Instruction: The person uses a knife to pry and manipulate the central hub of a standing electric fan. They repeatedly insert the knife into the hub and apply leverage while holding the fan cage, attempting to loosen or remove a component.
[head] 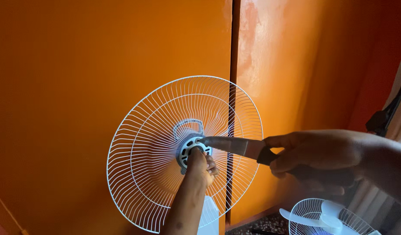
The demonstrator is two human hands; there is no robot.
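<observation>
White wire makes up the round fan guard [152, 143] that stands upright against an orange wall [78, 65], its spokes fanning out from a white hub ring [188, 150] with dark slots at the centre; a small wire handle loop [188, 127] sits just above that ring. The left hand [202, 166] comes up from below on a bare forearm and is curled at the hub, its fingers bent in against the ring; they touch it, though whether they pinch a small part there cannot be told. The right hand [311, 152] reaches in from the right, its fingers wrapped tight around the dark handle of a kitchen knife [235, 146]. The knife's pale blade lies nearly level and points left, with its tip right at the hub ring, just above the left hand's fingers. A dark vertical seam [232, 65] runs down the wall behind the guard's right part. At the bottom right, well apart from the guard, lies a second white wire grille [309, 211] with a white fan blade [329, 219] resting in it, above a speckled floor [265, 226].
</observation>
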